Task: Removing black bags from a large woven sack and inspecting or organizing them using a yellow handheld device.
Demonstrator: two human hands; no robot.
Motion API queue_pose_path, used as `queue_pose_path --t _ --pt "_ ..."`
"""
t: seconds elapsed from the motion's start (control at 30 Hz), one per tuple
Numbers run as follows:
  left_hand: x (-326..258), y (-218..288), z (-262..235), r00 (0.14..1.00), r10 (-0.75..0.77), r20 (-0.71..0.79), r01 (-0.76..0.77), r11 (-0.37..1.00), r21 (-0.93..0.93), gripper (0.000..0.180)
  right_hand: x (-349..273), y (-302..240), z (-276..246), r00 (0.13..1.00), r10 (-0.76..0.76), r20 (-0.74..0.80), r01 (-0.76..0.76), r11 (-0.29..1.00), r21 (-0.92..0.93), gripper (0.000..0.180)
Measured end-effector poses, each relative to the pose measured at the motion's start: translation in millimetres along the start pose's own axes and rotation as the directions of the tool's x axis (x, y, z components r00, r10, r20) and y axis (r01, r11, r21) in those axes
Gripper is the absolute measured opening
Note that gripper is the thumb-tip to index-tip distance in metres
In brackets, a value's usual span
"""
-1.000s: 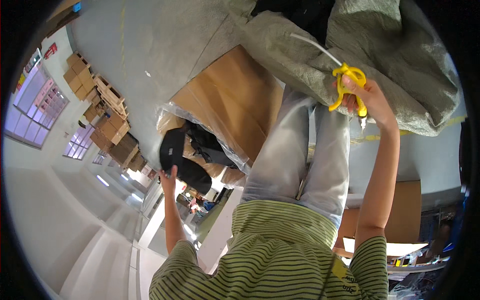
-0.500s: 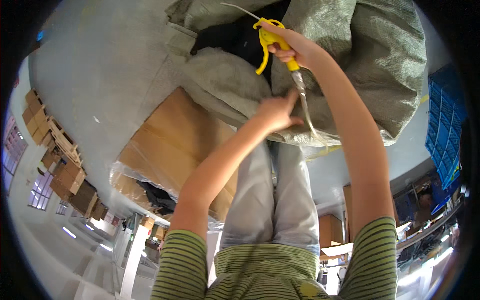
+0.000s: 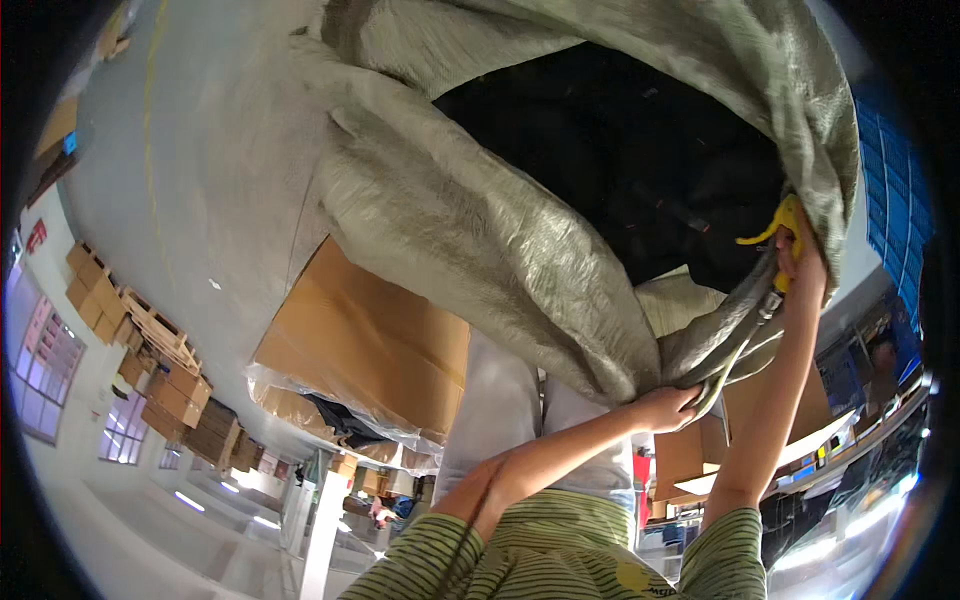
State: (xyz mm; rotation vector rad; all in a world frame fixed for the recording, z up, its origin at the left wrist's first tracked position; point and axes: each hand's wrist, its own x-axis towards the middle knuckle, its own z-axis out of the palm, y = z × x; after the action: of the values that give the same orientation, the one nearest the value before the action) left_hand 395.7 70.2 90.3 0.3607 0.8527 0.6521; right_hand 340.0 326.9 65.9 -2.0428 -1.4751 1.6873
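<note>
A large grey-green woven sack [image 3: 500, 240] gapes wide in front of me, with a mass of black material [image 3: 610, 160] inside it. At its right rim, my right hand [image 3: 803, 262] is closed around a yellow air blow gun [image 3: 785, 215]. A pale hose [image 3: 738, 350] runs from the gun down toward my left hand. My left hand [image 3: 668, 409] is closed on the sack's near rim, in front of my legs. Whether its fingers also pinch the hose is hard to make out. The gun's thin nozzle is not visible.
Left of my legs lies a flattened cardboard box [image 3: 365, 335] with clear plastic [image 3: 330, 405] along its near edge. Blue plastic crates [image 3: 895, 200] stand at the right. Stacked cartons [image 3: 180, 390] and a wooden pallet [image 3: 160, 330] line the left side. A workbench [image 3: 850, 450] is at lower right.
The sack's mouth has spread open, showing far more black material. My right hand has carried the blow gun right and nearer. My left hand has come nearer and right, closing on the rim.
</note>
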Motion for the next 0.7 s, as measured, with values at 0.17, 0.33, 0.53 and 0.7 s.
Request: queue_pose_path --t 0.17,0.33,0.53,0.7 --pt "-15.0 34.6 -90.6 0.946 0.238 -0.221 -0.226 0.971 0.077 0.031 4.4 -3.0 -17.5 0.986 -0.002 0.166 0.009 0.999 -0.042 0.032" --pt "-16.3 88.6 -226.6 0.597 0.227 -0.769 -0.412 0.91 -0.051 0.06 -4.1 2.5 -11.4 0.944 -0.088 0.319 0.04 0.987 0.153 0.024" --pt "57.9 81.5 -241.1 0.596 0.171 -0.784 0.143 0.939 0.314 0.107 -26.1 -3.3 -8.5 0.829 0.09 0.553 -0.269 0.93 0.252 0.038" --pt "37.6 75.6 -223.1 0.671 0.195 -0.716 -0.379 0.92 -0.105 0.038 -45.9 -3.8 0.4 0.675 0.064 0.735 -0.288 0.94 0.183 0.043"
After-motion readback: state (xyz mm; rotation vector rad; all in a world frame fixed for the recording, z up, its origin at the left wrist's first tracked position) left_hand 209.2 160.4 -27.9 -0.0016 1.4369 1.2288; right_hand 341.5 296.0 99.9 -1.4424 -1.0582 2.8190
